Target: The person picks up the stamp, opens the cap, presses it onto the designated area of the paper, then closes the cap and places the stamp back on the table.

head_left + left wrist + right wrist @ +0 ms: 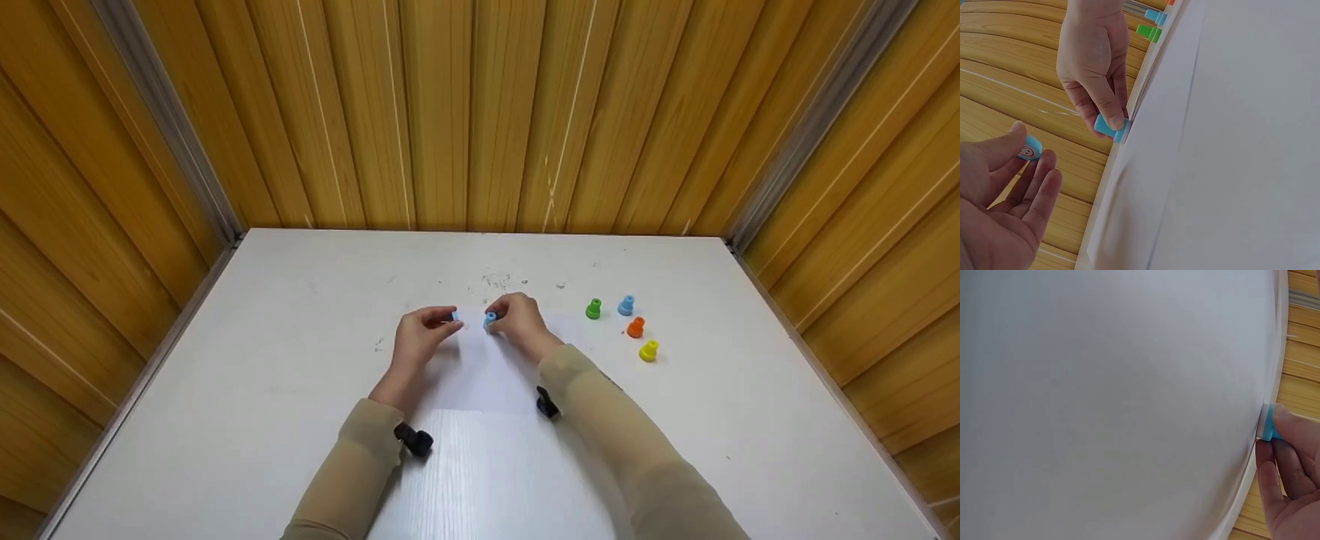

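Observation:
My left hand (424,334) pinches a small light-blue cap (1029,148) between thumb and fingers. A round face print shows on the cap's end in the left wrist view, and its other fingers are spread below. To the right, my right hand (521,322) grips a light-blue toy stamp (1111,126) by its body, thumb on the near side. The stamp's pale bottom rim points down, right at the surface of a white sheet of paper (480,382), as the right wrist view also shows. Cap and stamp are a short distance apart over the paper's far part.
Right of the paper stand several more toy stamps: a green stamp (593,308), another blue stamp (626,304), an orange stamp (636,327) and a yellow stamp (649,350). The white table (225,420) has dark ink marks near its far side. Wood-pattern walls (435,112) enclose three sides.

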`<state>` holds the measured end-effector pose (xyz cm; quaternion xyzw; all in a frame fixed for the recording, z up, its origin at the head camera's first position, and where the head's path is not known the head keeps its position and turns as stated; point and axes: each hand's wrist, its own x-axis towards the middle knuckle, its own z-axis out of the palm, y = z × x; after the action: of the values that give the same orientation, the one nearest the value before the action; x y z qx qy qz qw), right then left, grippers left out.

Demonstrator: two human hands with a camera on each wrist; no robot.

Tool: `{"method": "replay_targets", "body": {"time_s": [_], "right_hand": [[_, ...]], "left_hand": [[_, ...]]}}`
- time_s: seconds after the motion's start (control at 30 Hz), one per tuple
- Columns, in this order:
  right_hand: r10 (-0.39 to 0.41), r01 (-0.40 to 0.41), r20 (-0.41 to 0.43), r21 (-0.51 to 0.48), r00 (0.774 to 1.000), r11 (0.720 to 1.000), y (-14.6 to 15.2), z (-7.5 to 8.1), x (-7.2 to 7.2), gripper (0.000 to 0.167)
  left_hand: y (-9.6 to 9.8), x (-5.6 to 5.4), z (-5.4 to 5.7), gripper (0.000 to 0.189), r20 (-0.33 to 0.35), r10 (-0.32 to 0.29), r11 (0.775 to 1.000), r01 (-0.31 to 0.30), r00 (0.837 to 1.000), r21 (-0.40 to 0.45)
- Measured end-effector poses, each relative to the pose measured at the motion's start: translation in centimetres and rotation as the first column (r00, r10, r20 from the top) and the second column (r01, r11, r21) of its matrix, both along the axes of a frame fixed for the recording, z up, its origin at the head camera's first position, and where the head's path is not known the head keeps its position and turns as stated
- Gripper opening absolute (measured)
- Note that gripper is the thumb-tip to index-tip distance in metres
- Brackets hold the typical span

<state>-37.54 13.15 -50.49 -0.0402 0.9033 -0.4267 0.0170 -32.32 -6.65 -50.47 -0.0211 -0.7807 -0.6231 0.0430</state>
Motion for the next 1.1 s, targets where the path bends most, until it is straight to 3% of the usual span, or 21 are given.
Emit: {"method": "replay_targets", "body": {"time_s": [0.37, 1.1], "right_hand": [[0.011, -0.011, -0.002, -0.009, 1.0, 1.0, 0.1, -0.04, -0.08, 0.022], [0.008, -0.008, 0.011, 0.0, 1.0, 1.0, 0.12, 0.08, 0.01, 0.023]], "left_hand": [[-0.03, -0.02, -0.06, 0.033, 0.021, 0.004, 1.0, -0.004, 1.0, 0.01], [0.04, 0.03, -0.07, 0.034, -0.004, 0.003, 1.0, -0.003, 1.0, -0.016]]}}
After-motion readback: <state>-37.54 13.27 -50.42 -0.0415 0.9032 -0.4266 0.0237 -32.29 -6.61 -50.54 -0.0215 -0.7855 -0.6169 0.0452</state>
